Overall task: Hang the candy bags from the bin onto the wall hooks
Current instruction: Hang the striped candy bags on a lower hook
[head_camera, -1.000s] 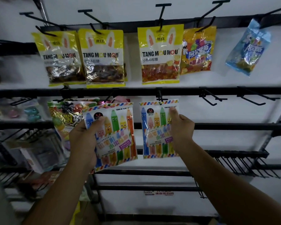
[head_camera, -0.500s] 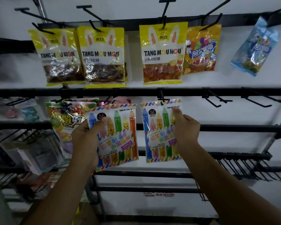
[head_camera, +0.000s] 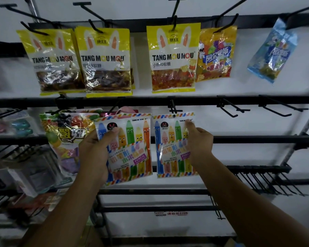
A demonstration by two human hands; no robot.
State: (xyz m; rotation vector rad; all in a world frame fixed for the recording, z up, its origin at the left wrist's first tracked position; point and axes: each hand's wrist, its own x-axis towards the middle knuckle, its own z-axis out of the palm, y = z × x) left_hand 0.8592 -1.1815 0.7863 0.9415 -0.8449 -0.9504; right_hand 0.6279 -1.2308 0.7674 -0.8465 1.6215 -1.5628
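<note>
I hold two crayon-print candy bags in front of the second rail. My left hand (head_camera: 96, 154) grips the left crayon bag (head_camera: 130, 148) by its left edge, tilted a little, thumb across the front. My right hand (head_camera: 199, 143) pinches the right crayon bag (head_camera: 169, 147) by its right edge. That bag's hang hole sits just under the tip of a black hook (head_camera: 174, 108); whether the hook passes through the hole cannot be told. The bin is out of view.
Three yellow rabbit-ear bags (head_camera: 173, 57), an orange bag (head_camera: 215, 54) and a blue bag (head_camera: 273, 50) hang on the top rail. A fruit-print bag (head_camera: 68, 134) hangs left of my left hand. Two bare hooks (head_camera: 230, 108) stick out to the right; several more sit lower right.
Both hands and their bags have stayed nearly still against the rack; the view has shifted slightly.
</note>
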